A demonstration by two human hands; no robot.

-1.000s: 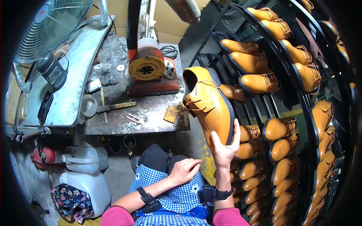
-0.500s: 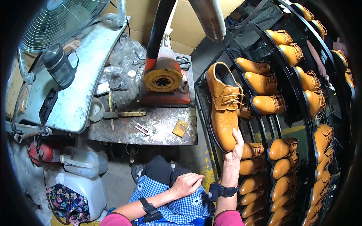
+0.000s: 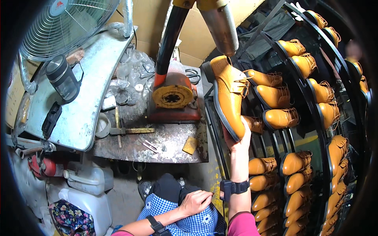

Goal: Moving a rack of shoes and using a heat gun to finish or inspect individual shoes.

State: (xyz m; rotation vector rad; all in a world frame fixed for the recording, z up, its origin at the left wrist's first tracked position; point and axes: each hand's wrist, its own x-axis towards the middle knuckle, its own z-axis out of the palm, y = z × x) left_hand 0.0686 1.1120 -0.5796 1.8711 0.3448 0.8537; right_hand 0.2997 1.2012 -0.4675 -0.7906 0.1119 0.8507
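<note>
A tan leather lace-up shoe [image 3: 228, 96] with a dark sole is held up by my right hand [image 3: 241, 141], which grips it around the toe. Its heel points up and away, and the side of the dark sole and heel faces left. The laces hang on the right side. Over my lap, just above the blue checked apron [image 3: 179, 214], my left hand [image 3: 195, 203] is closed with its fingers curled together. A tiny dark spot shows at its fingertips, too small to name.
Racks [image 3: 321, 129] of similar tan shoes fill the right side. Ahead, a worn metal bench [image 3: 177, 147] carries a machine with a round yellow wheel [image 3: 172, 96], a hammer [image 3: 136, 130] and a yellow pad [image 3: 190, 145]. A fan [image 3: 67, 27] and plastic jugs [image 3: 88, 208] are at left.
My right hand has raised and turned the shoe, so the opening shows less and the sole's edge and heel show more. My left hand stays closed over my lap.
</note>
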